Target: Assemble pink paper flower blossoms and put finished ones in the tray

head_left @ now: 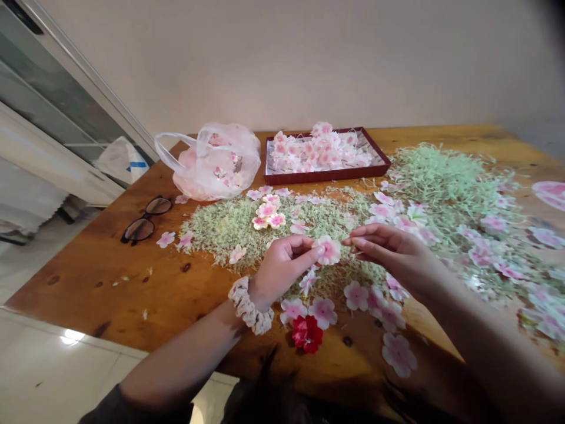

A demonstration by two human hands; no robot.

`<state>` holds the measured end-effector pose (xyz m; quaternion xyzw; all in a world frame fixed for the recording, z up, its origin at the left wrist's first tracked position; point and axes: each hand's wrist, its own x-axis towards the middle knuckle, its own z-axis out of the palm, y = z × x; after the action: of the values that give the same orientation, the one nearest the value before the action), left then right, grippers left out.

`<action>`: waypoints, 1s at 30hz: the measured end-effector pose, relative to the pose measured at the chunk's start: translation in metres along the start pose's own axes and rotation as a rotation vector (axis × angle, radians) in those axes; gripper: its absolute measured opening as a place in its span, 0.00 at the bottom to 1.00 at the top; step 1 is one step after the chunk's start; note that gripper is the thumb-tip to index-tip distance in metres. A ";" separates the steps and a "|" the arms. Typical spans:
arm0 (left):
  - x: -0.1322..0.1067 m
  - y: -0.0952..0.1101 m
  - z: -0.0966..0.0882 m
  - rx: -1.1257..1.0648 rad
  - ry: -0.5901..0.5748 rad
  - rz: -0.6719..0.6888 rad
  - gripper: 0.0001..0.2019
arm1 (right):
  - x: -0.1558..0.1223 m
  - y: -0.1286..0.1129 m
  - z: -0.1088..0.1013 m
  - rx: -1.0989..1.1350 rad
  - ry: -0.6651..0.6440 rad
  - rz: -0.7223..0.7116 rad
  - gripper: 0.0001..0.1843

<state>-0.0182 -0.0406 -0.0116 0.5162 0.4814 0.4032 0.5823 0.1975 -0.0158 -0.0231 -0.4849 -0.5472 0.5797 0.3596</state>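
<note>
My left hand (280,268), with a scrunchie (251,306) round its wrist, pinches a pink-and-white artificial flower (329,251) between thumb and fingers. Just right of that flower, my right hand (395,253) has its thumb and fingertips pressed together; whatever they hold is too small to make out. Below both hands lie loose pink flower petals (356,295) and a red flower (308,334). A small cluster of pink flowers (268,212) rests on the pale green stringy filler (220,229) beyond my left hand.
At the back stand a dark red box (326,175) of pink flowers and a sheer white bag (212,165) with flowers inside. Glasses (145,221) lie on the left of the wooden table (79,288). A green filler heap (445,176) and scattered petals cover the right.
</note>
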 end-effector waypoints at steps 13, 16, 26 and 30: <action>0.001 0.001 -0.001 -0.015 -0.007 0.002 0.10 | -0.005 -0.012 0.006 0.062 0.155 -0.151 0.12; 0.001 0.005 -0.002 0.020 -0.039 -0.011 0.11 | -0.014 -0.015 0.014 0.036 0.160 -0.335 0.08; -0.002 0.004 0.001 -0.096 -0.130 -0.055 0.10 | -0.014 -0.002 0.033 0.050 0.045 -0.308 0.10; -0.002 0.006 0.001 -0.096 -0.136 -0.057 0.10 | -0.012 -0.001 0.033 0.017 0.088 -0.301 0.11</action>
<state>-0.0173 -0.0415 -0.0054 0.4999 0.4353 0.3733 0.6490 0.1697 -0.0366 -0.0227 -0.4193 -0.5925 0.5021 0.4702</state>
